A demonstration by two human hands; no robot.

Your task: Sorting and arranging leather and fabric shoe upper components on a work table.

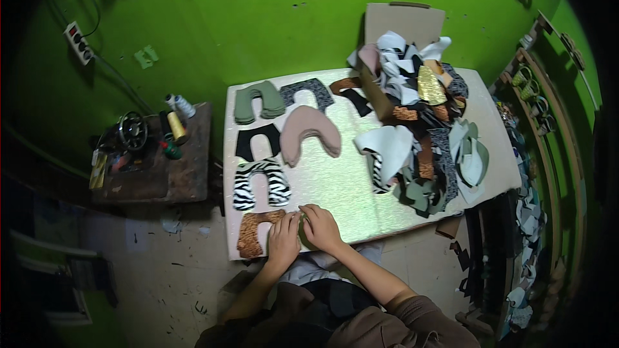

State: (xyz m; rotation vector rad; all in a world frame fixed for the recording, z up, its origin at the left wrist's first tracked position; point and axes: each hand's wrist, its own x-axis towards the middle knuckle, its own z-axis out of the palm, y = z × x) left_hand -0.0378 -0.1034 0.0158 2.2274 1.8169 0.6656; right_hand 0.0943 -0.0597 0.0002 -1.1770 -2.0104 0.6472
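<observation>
The pale-topped worktable (348, 212) stretches ahead of both hands, which are over its near edge. Well off to their right, toward the far side, a heap of fabric scraps (400, 96) spreads across it. Beyond the table, far to the left of the hands, stands a small dark side table (187, 177). Straight ahead of the hands lies a pink arched stack (309, 127), and nearer, ahead of the left hand, a zebra-striped arch (262, 180). Just left of the hands is the brown patterned arch (251, 235), its right leg running under the left hand (284, 235). That hand rests palm down over it, fingers close together and partly bent. The right hand (320, 227) is just beside it, fingers curled and tips brought near the left's. Whether either hand pinches anything cannot be told; whatever sits between the fingertips is too small to make out.
</observation>
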